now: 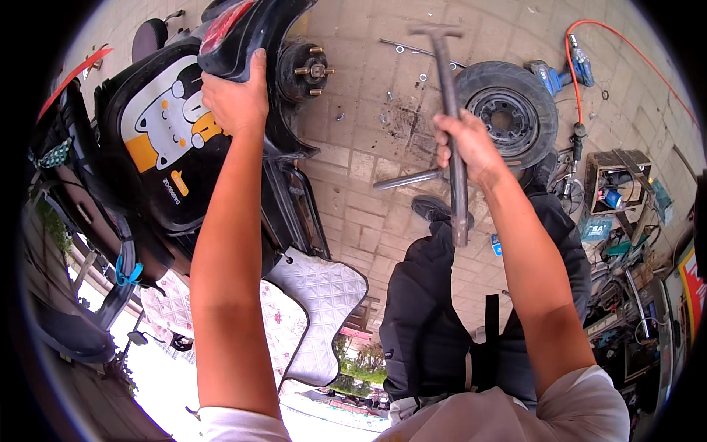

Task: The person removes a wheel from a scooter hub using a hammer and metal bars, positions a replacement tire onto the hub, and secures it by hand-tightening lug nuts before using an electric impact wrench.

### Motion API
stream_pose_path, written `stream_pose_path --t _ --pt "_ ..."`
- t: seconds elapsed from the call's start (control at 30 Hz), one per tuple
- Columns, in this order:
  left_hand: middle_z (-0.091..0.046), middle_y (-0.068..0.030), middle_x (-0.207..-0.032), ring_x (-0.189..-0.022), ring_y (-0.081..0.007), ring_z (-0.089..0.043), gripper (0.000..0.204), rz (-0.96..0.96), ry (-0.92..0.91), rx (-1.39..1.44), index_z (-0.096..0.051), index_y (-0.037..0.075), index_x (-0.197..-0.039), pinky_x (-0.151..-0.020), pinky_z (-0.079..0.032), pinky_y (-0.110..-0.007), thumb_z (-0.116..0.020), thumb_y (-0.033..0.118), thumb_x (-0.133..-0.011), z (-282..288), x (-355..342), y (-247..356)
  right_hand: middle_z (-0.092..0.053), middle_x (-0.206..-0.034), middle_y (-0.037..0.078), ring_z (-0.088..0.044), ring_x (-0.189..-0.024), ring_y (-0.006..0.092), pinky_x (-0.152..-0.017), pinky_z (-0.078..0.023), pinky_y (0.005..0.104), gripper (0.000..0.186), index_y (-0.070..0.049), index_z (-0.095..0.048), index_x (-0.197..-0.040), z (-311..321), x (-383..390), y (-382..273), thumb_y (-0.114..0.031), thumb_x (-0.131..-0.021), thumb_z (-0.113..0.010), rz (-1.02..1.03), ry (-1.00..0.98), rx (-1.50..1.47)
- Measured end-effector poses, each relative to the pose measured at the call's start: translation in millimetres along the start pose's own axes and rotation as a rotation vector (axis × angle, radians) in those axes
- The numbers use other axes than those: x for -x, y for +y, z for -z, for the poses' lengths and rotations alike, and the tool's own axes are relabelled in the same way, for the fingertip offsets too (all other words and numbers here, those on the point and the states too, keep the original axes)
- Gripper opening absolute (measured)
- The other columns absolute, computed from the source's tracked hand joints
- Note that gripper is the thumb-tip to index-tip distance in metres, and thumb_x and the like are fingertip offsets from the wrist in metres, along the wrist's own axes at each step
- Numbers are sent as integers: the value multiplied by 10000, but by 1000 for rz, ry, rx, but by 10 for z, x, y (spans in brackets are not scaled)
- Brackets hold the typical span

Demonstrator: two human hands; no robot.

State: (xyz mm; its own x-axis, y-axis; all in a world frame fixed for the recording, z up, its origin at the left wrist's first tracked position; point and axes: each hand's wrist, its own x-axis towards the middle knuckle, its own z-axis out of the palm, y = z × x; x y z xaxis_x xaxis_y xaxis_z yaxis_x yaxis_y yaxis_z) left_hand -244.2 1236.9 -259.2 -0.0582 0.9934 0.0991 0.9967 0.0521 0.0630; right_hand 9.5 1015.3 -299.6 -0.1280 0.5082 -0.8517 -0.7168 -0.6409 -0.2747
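My left hand is closed round the lower edge of a black rear fender, just below its red tail light. Right beside that hand a bare wheel hub with several brass-coloured studs sticks out from under the fender. In my right hand is a long metal hammer, gripped partway along its bar-like handle. Its T-shaped head points away from me, above the paving and apart from the hub. A removed wheel with a black tyre lies flat beyond my right hand.
Loose washers and nuts lie on the paving near a thin metal rod. A metal bar rests by my foot. To the right are a blue power tool, an orange hose and a wooden crate among cluttered tools.
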Motion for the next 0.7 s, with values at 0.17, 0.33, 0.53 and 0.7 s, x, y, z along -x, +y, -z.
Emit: stream_pose_path --t 0.17,0.33,0.53,0.7 --pt "-488 -239 -1258 -1207 -399 -426 1013 2 14 -30 -378 -51 -1302 -982 -384 -496 -663 699 -684 -54 -72 10 -444 -620 30 -447 -476 134 -459 -425 305 115 -43 -429 -827 338 -747 -205 -34 -868 -536 234 440 -452" --pt "-544 -236 -1201 -1148 -391 -499 884 -106 1 198 -452 -45 -1251 -971 -392 -457 -734 586 -700 -88 -101 122 -491 -565 74 -492 -421 188 -392 -425 359 120 44 -509 -856 -440 -501 819 -40 -790 -562 -316 14 318" --pt "-557 -239 -1182 -1109 -382 -536 828 -177 33 209 -468 -67 -1236 -974 -393 -420 -760 510 -720 -111 -107 -5 -523 -580 88 -523 -406 188 -367 -418 353 109 34 -532 -863 472 -514 909 -43 -792 -562 -370 -28 512" --pt "-514 -217 -1255 -1154 -286 -511 747 -174 -41 279 -438 -95 -1252 -1027 -347 -357 -731 422 -801 -15 -56 137 -480 -547 70 -490 -395 183 -356 -409 337 104 5 -486 -735 331 -847 717 -36 -793 -562 -150 394 -109"
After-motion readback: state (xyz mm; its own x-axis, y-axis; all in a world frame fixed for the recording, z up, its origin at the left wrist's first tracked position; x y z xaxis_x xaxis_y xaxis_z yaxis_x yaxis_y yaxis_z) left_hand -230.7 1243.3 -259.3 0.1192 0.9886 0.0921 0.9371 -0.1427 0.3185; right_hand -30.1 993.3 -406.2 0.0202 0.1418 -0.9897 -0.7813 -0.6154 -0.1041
